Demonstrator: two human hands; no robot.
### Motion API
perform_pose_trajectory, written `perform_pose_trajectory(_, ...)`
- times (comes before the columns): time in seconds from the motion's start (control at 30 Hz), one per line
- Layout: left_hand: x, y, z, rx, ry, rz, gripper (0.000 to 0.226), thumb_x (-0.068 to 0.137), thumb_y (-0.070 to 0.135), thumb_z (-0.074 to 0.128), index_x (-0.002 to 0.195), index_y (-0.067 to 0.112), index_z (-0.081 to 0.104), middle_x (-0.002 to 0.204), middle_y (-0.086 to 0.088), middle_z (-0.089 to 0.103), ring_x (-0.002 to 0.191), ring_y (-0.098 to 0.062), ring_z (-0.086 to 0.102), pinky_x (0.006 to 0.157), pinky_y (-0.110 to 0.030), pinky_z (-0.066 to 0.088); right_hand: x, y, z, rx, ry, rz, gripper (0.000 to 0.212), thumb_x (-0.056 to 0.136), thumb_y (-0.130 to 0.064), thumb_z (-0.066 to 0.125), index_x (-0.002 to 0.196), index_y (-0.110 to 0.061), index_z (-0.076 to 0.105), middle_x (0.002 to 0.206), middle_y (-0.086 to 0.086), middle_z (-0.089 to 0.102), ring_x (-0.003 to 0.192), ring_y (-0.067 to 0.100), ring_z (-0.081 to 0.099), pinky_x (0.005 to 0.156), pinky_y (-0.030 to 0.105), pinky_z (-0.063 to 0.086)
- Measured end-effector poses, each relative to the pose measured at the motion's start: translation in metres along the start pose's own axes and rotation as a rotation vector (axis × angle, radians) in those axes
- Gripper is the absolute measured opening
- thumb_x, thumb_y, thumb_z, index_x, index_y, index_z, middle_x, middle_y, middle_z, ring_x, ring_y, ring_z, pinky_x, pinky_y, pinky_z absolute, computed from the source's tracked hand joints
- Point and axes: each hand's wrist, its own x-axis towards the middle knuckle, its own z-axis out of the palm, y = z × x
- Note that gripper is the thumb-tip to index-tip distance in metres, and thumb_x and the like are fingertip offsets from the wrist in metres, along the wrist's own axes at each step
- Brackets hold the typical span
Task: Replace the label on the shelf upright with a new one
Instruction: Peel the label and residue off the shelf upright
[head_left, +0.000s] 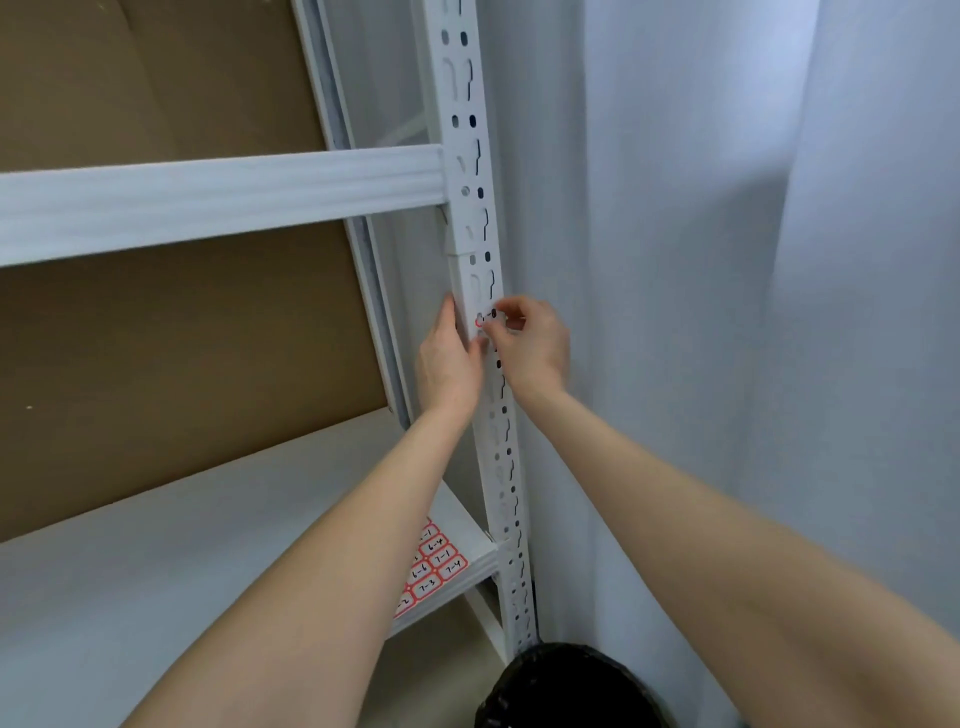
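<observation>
Pinching the label (482, 320) in my right hand (530, 343), left hand (447, 358) flat on the upright (467, 156), I feared a hasty pull tearing it.

The shelf upright (483, 249) is white, with a regular pattern of dark round holes and long slots in two columns. The label (482, 319) on it is white with a red border and black writing. The label sheet (434, 564) shows rows of white labels, each with a red outline and black handwritten numbers. The shelf board (156, 571) and beam (208, 197) are white. The back panel (156, 364) is cardboard brown, the curtain (727, 260) pale grey-blue, the bin bag (566, 686) black.
</observation>
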Motion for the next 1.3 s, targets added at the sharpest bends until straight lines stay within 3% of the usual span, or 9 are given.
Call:
perform_pose_trajectory(0.33,-0.001,-0.001,-0.002,0.037,0.011,0.022,0.055,0.094,0.022,0.055,0.146,0.022,0.035,0.129,-0.006,0.059,0.116,-0.024,0.058,0.097,-0.04,0.047,-0.003,-0.002,-0.002,-0.027,-0.002,-0.028,0.005,0.082,-0.025,0.067,0.087,-0.026,0.068,0.102,-0.007,0.06,0.088,0.012,0.065,0.079,0.033,0.052)
perform_pose_trajectory(0.47,0.0,-0.002,-0.001,0.056,0.01,0.015,0.055,0.096,0.023,0.052,0.147,0.02,0.032,0.13,-0.008,0.058,0.117,-0.026,0.057,0.098,-0.04,0.046,-0.005,-0.003,-0.002,-0.172,0.0,-0.09,0.006,0.085,-0.03,0.064,0.09,-0.03,0.067,0.107,-0.011,0.054,0.086,0.012,0.062,0.069,0.026,0.044)
perform_pose_trajectory(0.63,0.0,-0.004,-0.001,0.054,0.005,0.008,0.058,0.096,0.022,0.051,0.149,0.02,0.028,0.133,-0.008,0.055,0.119,-0.025,0.055,0.1,-0.039,0.045,-0.001,-0.002,0.001,-0.263,-0.011,-0.138,0.003,0.086,-0.027,0.059,0.085,-0.027,0.061,0.098,-0.012,0.05,0.078,0.013,0.056,0.063,0.026,0.038)
perform_pose_trajectory(0.8,0.0,-0.005,-0.001,0.063,0.001,0.021,0.059,0.096,0.019,0.051,0.149,0.018,0.027,0.135,-0.009,0.053,0.122,-0.026,0.053,0.101,-0.038,0.042,0.009,-0.009,0.005,-0.22,-0.031,0.01,0.014,0.082,-0.032,0.052,0.089,-0.02,0.056,0.079,-0.009,0.045,0.063,0.008,0.047,0.052,0.026,0.021)
perform_pose_trajectory(0.87,0.0,-0.005,-0.001,0.067,0.004,0.021,0.058,0.096,0.019,0.051,0.149,0.018,0.027,0.136,-0.009,0.052,0.122,-0.026,0.053,0.101,-0.037,0.042,0.009,-0.01,0.007,-0.159,-0.059,0.043,0.016,0.082,-0.031,0.049,0.088,-0.018,0.055,0.076,-0.011,0.048,0.065,0.01,0.05,0.051,0.027,0.022)
perform_pose_trajectory(0.97,0.001,-0.005,-0.001,0.07,0.004,0.025,0.059,0.095,0.02,0.052,0.149,0.018,0.028,0.135,-0.008,0.053,0.122,-0.026,0.053,0.102,-0.038,0.043,0.007,-0.007,0.005,-0.078,-0.069,0.077,0.016,0.084,-0.03,0.047,0.09,-0.018,0.055,0.068,-0.018,0.049,0.061,-0.003,0.054,0.053,0.025,0.025)
perform_pose_trajectory(1.03,0.001,-0.005,0.0,0.058,0.001,0.015,0.061,0.094,0.019,0.056,0.149,0.02,0.029,0.135,-0.007,0.054,0.12,-0.025,0.054,0.103,-0.039,0.043,0.006,-0.003,0.001,-0.136,-0.08,0.026,0.01,0.088,-0.024,0.049,0.09,-0.018,0.056,0.078,-0.018,0.049,0.062,0.002,0.053,0.057,0.025,0.032)
perform_pose_trajectory(1.13,0.002,-0.007,0.002,0.046,0.01,0.018,0.062,0.092,0.018,0.059,0.147,0.021,0.032,0.13,-0.007,0.057,0.116,-0.026,0.057,0.099,-0.04,0.046,0.005,0.002,-0.006,-0.257,-0.077,-0.062,0.008,0.092,-0.018,0.049,0.092,-0.018,0.057,0.103,-0.002,0.052,0.078,0.023,0.055,0.065,0.029,0.039)
perform_pose_trajectory(1.3,0.003,-0.008,0.003,0.039,0.004,0.025,0.059,0.092,0.02,0.059,0.145,0.022,0.034,0.129,-0.005,0.058,0.115,-0.025,0.058,0.098,-0.044,0.048,0.003,0.006,-0.005,-0.2,-0.057,-0.093,0.011,0.092,-0.021,0.052,0.094,-0.018,0.062,0.105,0.0,0.057,0.085,0.021,0.059,0.071,0.029,0.043)
